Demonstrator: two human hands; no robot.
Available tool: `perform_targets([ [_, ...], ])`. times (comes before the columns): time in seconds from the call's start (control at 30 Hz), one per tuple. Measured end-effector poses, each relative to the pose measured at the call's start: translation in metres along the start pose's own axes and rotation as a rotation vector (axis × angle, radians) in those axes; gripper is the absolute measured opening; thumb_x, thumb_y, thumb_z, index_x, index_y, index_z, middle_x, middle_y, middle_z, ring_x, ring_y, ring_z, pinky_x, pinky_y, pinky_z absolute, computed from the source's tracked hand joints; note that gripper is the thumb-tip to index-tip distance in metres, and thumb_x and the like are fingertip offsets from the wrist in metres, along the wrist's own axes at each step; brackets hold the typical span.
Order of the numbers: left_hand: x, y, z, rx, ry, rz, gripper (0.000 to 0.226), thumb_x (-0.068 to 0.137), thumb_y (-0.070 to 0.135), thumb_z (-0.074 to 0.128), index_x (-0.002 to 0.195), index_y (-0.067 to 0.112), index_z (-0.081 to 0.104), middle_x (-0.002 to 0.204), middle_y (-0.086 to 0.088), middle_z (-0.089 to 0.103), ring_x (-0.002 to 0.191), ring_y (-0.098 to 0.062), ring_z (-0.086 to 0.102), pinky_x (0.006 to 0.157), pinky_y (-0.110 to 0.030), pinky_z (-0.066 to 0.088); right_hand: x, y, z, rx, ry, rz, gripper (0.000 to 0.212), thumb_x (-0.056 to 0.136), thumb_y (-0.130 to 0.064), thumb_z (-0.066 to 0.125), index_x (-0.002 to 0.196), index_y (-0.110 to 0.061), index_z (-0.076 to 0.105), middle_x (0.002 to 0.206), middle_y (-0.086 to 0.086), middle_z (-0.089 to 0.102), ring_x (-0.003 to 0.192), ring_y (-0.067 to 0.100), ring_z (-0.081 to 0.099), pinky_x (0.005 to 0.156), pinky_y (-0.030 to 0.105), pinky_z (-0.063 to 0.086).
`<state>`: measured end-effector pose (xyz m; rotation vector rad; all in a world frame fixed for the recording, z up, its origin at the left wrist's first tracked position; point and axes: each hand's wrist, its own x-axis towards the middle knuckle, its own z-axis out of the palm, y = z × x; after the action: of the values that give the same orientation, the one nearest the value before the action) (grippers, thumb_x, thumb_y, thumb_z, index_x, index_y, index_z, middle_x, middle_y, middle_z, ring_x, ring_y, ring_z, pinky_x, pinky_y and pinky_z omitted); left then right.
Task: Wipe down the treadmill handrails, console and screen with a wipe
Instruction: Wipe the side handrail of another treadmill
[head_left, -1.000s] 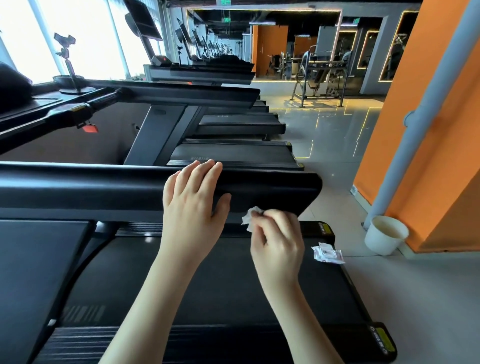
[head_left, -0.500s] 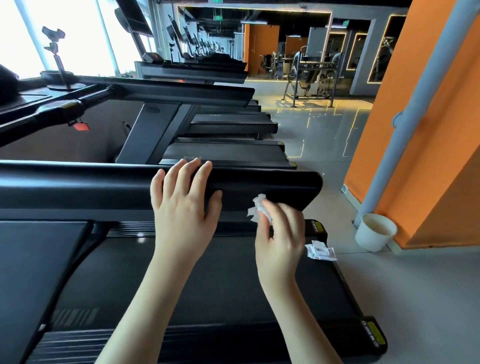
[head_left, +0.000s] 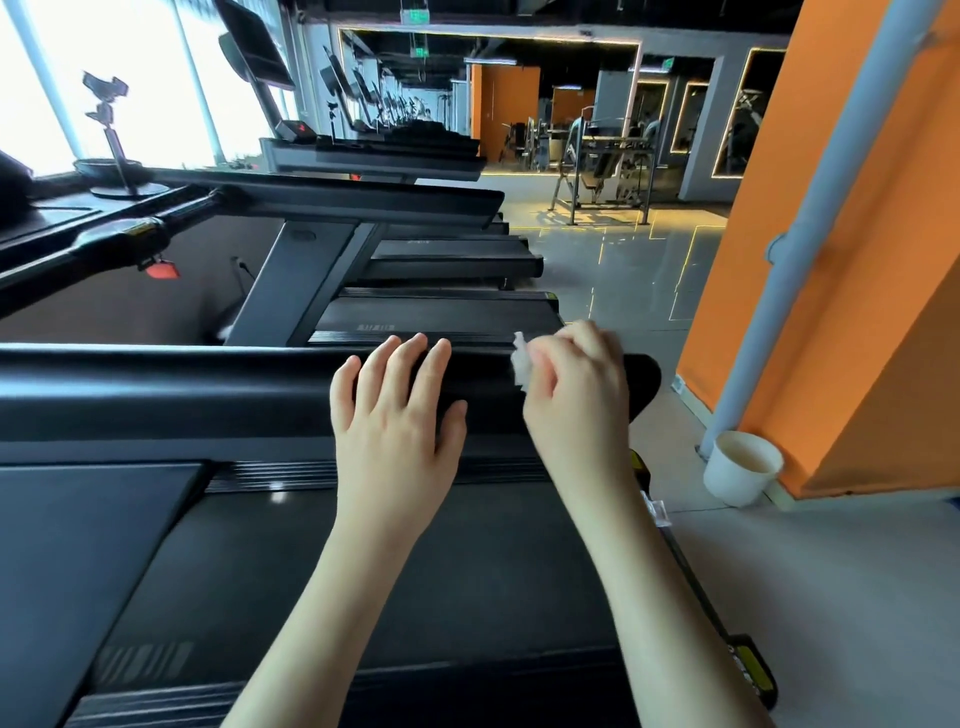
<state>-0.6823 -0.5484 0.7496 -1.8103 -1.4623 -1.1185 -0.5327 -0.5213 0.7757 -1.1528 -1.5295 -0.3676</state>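
Observation:
A wide black treadmill handrail (head_left: 208, 389) runs across the middle of the view and ends at the right. My left hand (head_left: 395, 415) rests on it with its fingers spread straight over the top. Just to its right, my right hand (head_left: 576, 384) pinches a small crumpled white wipe (head_left: 521, 365) and holds it against the rail near its end. The black running belt (head_left: 363, 571) lies below both arms. No console or screen of this treadmill is in view.
A white paper cup (head_left: 743, 467) stands on the floor beside a grey pipe (head_left: 810, 218) and an orange wall (head_left: 857, 312). A torn wipe packet (head_left: 655, 512) lies at the belt's right edge. More treadmills (head_left: 363, 208) line up beyond the rail.
My right hand has risen from below the handrail's front edge up onto the rail near its end, carrying the wipe. My left hand has stayed on the rail.

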Motion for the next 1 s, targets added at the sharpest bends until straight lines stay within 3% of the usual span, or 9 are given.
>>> perform_targets([
  [0.13,0.0,-0.002,-0.002,-0.002,-0.008,0.012,0.045,0.088,0.027,0.055,0.128,0.009,0.059,0.129,-0.01,0.059,0.124,-0.031,0.05,0.106,-0.049,0.032,0.022,-0.007,0.001,-0.024,-0.164,0.106,0.063,0.077,-0.035,0.014,0.065,0.002,0.063,0.077,0.018,0.056,0.083,0.036,0.051,0.07,0.041,0.043],
  [0.3,0.0,-0.005,-0.002,-0.007,-0.029,0.028,0.047,0.086,0.028,0.053,0.129,0.009,0.058,0.131,-0.01,0.058,0.124,-0.031,0.05,0.106,-0.048,0.031,0.009,-0.02,0.003,-0.086,-0.135,-0.118,0.042,0.084,-0.022,0.032,0.06,-0.007,0.063,0.071,0.008,0.057,0.069,0.033,0.054,0.061,0.033,0.039],
  [0.4,0.001,-0.007,-0.004,0.007,-0.048,0.04,0.048,0.085,0.028,0.053,0.13,0.01,0.057,0.131,-0.01,0.058,0.124,-0.031,0.05,0.106,-0.048,0.03,0.009,-0.005,-0.003,-0.19,0.009,0.018,0.04,0.082,-0.019,0.034,0.059,-0.005,0.064,0.068,0.01,0.058,0.068,0.035,0.055,0.061,0.033,0.033],
  [0.47,0.002,-0.006,-0.004,0.007,-0.048,0.049,0.048,0.085,0.028,0.053,0.129,0.01,0.057,0.13,-0.01,0.058,0.124,-0.032,0.05,0.105,-0.047,0.03,0.002,-0.009,-0.002,-0.197,0.087,0.05,0.037,0.083,-0.016,0.037,0.066,-0.004,0.067,0.07,0.01,0.058,0.07,0.035,0.055,0.061,0.034,0.038],
  [0.6,0.002,-0.008,-0.003,0.01,-0.045,0.057,0.049,0.085,0.029,0.05,0.129,0.01,0.057,0.13,-0.01,0.058,0.124,-0.031,0.05,0.105,-0.047,0.029,-0.035,-0.026,0.001,-0.091,0.058,-0.072,0.033,0.084,-0.001,0.046,0.1,-0.008,0.074,0.081,0.005,0.062,0.081,0.026,0.053,0.071,0.035,0.046],
  [0.67,0.002,-0.008,-0.003,0.019,-0.047,0.06,0.049,0.086,0.029,0.049,0.13,0.009,0.056,0.13,-0.01,0.058,0.124,-0.032,0.05,0.105,-0.047,0.03,-0.041,-0.013,-0.004,-0.065,0.109,-0.056,0.029,0.083,0.007,0.057,0.1,-0.007,0.074,0.081,0.005,0.063,0.08,0.023,0.052,0.073,0.027,0.045],
  [0.77,0.001,-0.007,-0.003,0.022,-0.046,0.068,0.05,0.086,0.028,0.05,0.131,0.009,0.056,0.13,-0.01,0.057,0.124,-0.031,0.049,0.106,-0.047,0.03,-0.047,-0.005,-0.005,-0.031,0.238,0.099,0.016,0.088,0.002,0.061,0.091,-0.004,0.075,0.077,0.008,0.061,0.069,0.027,0.055,0.067,0.016,0.034],
  [0.87,0.001,-0.009,-0.003,0.029,-0.039,0.074,0.05,0.086,0.028,0.051,0.131,0.009,0.055,0.131,-0.01,0.057,0.125,-0.031,0.049,0.106,-0.047,0.03,-0.068,-0.016,0.01,-0.004,0.224,0.073,0.005,0.086,0.003,0.069,0.085,0.0,0.073,0.081,0.011,0.06,0.066,0.029,0.058,0.062,0.026,0.045],
  [1.0,0.0,-0.008,-0.003,0.032,-0.038,0.07,0.05,0.086,0.027,0.053,0.132,0.009,0.055,0.132,-0.01,0.056,0.126,-0.031,0.048,0.107,-0.046,0.028,-0.079,0.001,0.012,0.058,0.211,0.034,0.007,0.085,0.005,0.068,0.08,0.002,0.072,0.084,0.014,0.059,0.072,0.03,0.06,0.064,0.034,0.051],
])
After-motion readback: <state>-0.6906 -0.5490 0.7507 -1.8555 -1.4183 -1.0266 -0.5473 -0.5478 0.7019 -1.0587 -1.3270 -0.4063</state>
